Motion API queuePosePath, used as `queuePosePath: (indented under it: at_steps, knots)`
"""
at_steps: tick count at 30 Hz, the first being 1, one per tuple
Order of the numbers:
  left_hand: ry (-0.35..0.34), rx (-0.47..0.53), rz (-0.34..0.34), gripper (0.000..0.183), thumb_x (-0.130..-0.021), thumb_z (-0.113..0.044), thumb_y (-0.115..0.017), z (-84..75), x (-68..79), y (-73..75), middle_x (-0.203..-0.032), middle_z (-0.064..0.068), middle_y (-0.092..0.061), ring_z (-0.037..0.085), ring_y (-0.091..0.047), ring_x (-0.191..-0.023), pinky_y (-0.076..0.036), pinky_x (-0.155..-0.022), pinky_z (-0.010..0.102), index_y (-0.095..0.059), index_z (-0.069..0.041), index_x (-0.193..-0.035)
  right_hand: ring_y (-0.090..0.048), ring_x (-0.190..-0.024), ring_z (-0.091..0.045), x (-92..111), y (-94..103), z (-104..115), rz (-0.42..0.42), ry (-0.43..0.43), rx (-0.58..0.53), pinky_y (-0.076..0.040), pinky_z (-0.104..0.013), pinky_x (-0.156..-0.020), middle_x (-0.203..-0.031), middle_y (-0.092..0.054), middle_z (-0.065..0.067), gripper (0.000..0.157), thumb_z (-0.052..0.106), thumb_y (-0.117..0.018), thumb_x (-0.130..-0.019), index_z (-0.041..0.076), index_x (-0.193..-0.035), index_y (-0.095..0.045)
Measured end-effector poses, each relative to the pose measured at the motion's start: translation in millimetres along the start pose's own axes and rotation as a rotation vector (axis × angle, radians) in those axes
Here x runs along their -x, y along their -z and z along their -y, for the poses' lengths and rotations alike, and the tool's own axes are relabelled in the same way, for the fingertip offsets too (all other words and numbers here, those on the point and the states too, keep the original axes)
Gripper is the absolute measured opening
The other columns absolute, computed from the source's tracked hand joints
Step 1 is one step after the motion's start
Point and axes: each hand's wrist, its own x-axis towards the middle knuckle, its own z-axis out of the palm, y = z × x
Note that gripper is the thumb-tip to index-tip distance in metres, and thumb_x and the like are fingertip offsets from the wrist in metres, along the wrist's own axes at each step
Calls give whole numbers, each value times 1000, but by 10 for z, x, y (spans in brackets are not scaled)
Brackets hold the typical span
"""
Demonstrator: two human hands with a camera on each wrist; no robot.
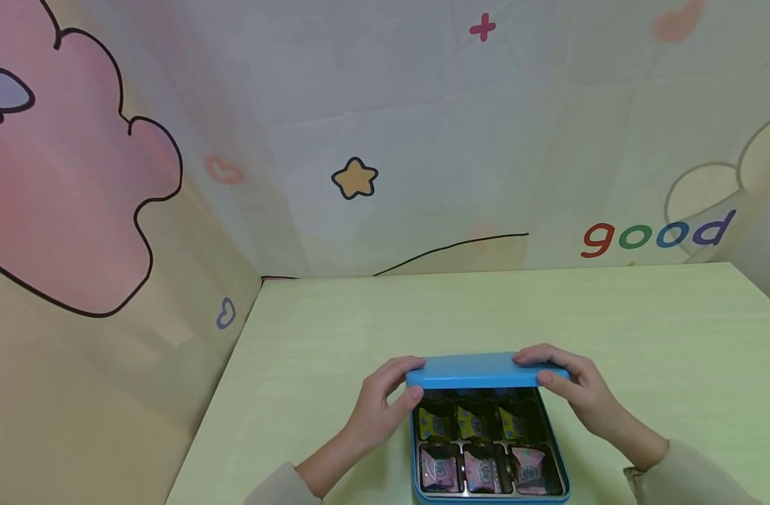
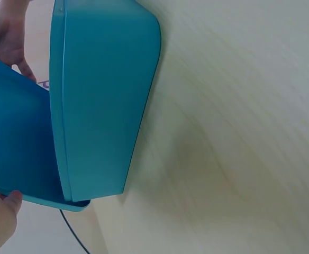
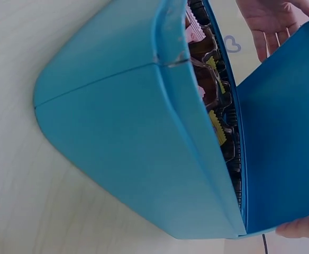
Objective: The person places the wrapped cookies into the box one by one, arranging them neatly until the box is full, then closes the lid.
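A blue rectangular box [image 2: 104, 106] stands on the table, its blue lid [image 1: 480, 372] tilted partway up and meeting the box at the back. My left hand [image 1: 385, 400] holds the lid's left edge, fingers on top and thumb at the front corner. On the right edge, my right hand [image 1: 581, 393] grips the lid between thumb and fingers. Inside lies a dark compartment tray [image 1: 549, 473]. Pink wrapped sweets [image 1: 482, 471] fill the front row, with yellow wrapped sweets [image 1: 472, 423] behind them. The lid hides most of the rear compartments.
The light green table [image 1: 334, 322] extends around the box on both sides and behind it. A printed cloth backdrop [image 1: 423, 140] with a star, hearts and the word "good" rises at the table's back and left edges.
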Motion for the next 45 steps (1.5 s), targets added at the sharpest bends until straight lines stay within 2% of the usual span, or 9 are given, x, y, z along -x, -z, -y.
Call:
queuePosePath:
  at_steps: [5, 9, 13, 17, 25, 31, 36, 42, 45]
  knots:
    - [-55, -28, 8, 39, -88, -30, -50, 29, 21, -12, -119, 9, -55, 21, -53, -109, -44, -93, 35, -54, -4, -116, -50, -105, -4, 31, -9, -23, -6, -8, -4, -43, -16, -81, -114, -58, 3, 32, -6, -38, -87, 7, -107, -59]
    - [-87, -106, 19, 38, -86, -33, -51, 50, 55, -21, -120, 7, -55, 22, -52, -111, -46, -91, 35, -56, -9, -116, -50, -106, -3, 71, -21, -70, -8, -7, -23, -43, -15, -82, -114, -58, 3, 35, -7, -35, -87, 7, -108, -59]
    - [-128, -176, 42, 39, -85, -35, -51, 59, 88, -32, -121, 6, -55, 23, -49, -115, -46, -90, 35, -57, -11, -114, -50, -108, -4, 112, -40, -125, -20, -2, -41, -42, -14, -84, -114, -58, 1, 36, -9, -34, -87, 4, -109, -59]
    - [-166, -203, 79, 38, -84, -34, -51, 57, 117, -36, -121, 7, -54, 24, -48, -116, -45, -90, 37, -57, -11, -113, -50, -108, -4, 140, -62, -156, -41, -18, -35, -41, -13, -85, -111, -59, 1, 34, -9, -35, -87, 3, -108, -59]
    - [-167, -251, 151, 41, -79, -33, -57, 77, 181, -41, -125, 5, -50, 23, -45, -118, -43, -93, 38, -57, -13, -115, -52, -104, -3, 181, -96, -166, -93, -63, -1, -37, -12, -85, -107, -61, 3, 29, -7, -37, -87, -1, -104, -60]
    - [-206, -313, 180, 46, -80, -41, -57, 107, 233, -57, -126, 5, -49, 23, -43, -121, -42, -94, 42, -56, -13, -117, -54, -102, -4, 218, -123, -214, -129, -38, -30, -37, -11, -85, -104, -63, 3, 30, -12, -34, -85, -8, -102, -58]
    - [-204, -329, 202, 48, -80, -43, -56, 134, 274, -70, -127, 4, -48, 21, -39, -124, -39, -97, 43, -55, -15, -119, -54, -103, -4, 247, -140, -247, -162, -61, -16, -38, -11, -86, -104, -63, 3, 28, -10, -35, -86, -7, -100, -59]
    - [-110, -282, 276, 47, -77, -35, -61, 126, 317, -84, -132, 0, -44, 21, -32, -130, -36, -99, 46, -54, -17, -120, -54, -101, -2, 275, -166, -268, -199, -123, 23, -37, -9, -85, -103, -64, 4, 25, -4, -36, -89, -4, -98, -60]
    - [-80, -285, 304, 47, -77, -35, -61, 135, 337, -97, -135, -2, -41, 21, -28, -132, -35, -99, 48, -53, -19, -121, -54, -101, -1, 283, -174, -275, -210, -127, 22, -37, -9, -85, -102, -64, 5, 25, -3, -36, -89, -5, -98, -60]
